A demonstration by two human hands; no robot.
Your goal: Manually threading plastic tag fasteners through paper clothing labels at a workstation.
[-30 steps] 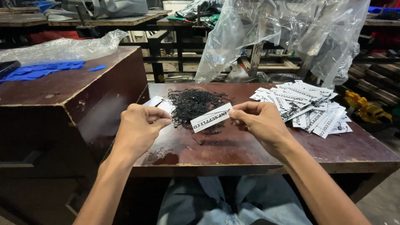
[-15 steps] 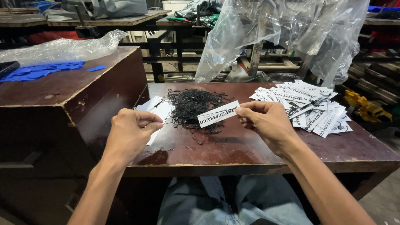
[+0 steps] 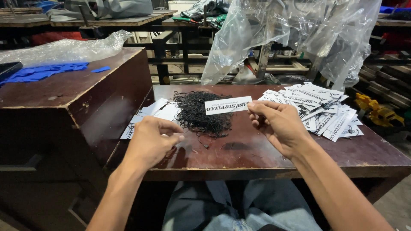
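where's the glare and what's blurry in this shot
Head view: glare sits on the glossy brown table between the hands and on the clear plastic sheet; the white tag in the right hand is sharp; the left hand is slightly soft; the edges bend with wide-angle distortion.

The right hand (image 3: 280,126) pinches a white paper tag with dark printed lettering (image 3: 227,105). Just beyond it lies a tangled heap of thin black strings (image 3: 199,112). The worn reddish-brown wooden table (image 3: 265,156) shows pale scuffs along its near edge. On the right lies a spread pile of white paper tags with black print (image 3: 319,110); on the left, by the left hand (image 3: 152,143), a few plain white paper tags (image 3: 156,110). The raised dark brown wooden box on the left (image 3: 72,92) carries flat bright blue pieces (image 3: 45,72) and a clear crumpled plastic sheet (image 3: 64,49). A large clear, greyish plastic bag (image 3: 295,32) hangs at the far side. A yellow object (image 3: 376,112) sits on the far right. The person's trousers (image 3: 237,207) are faded blue-grey.
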